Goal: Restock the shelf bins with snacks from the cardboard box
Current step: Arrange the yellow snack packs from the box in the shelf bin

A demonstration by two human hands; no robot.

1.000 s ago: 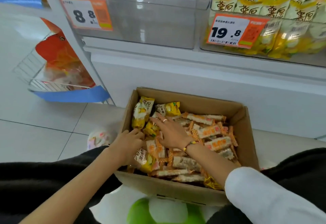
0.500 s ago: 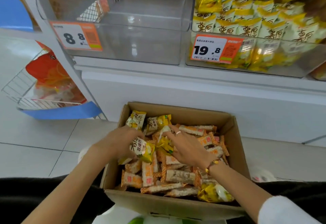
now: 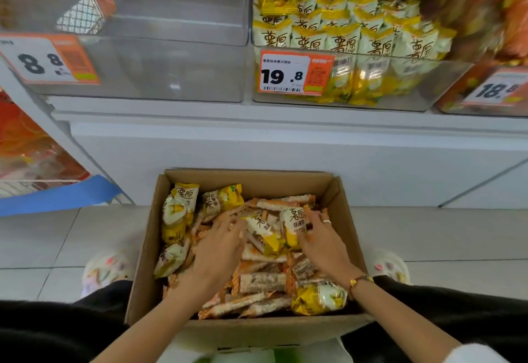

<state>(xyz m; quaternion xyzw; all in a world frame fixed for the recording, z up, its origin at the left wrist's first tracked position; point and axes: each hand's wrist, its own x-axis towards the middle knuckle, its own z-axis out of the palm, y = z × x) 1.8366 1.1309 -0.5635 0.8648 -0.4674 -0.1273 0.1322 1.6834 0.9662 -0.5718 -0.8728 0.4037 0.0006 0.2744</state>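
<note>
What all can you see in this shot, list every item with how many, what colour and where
cardboard box: one, brown, on the floor below the shelf
yellow snack packets: several, yellow and white, in the box
orange bar packets: many, orange and white, in the box
left bin: one, clear, price tag 8.8
middle bin: one, clear, full of yellow packets, tag 19.8
right bin: one, orange packets, partly cut off
left hand: one, among the packets
right hand: one, ringed, grips a yellow packet
</note>
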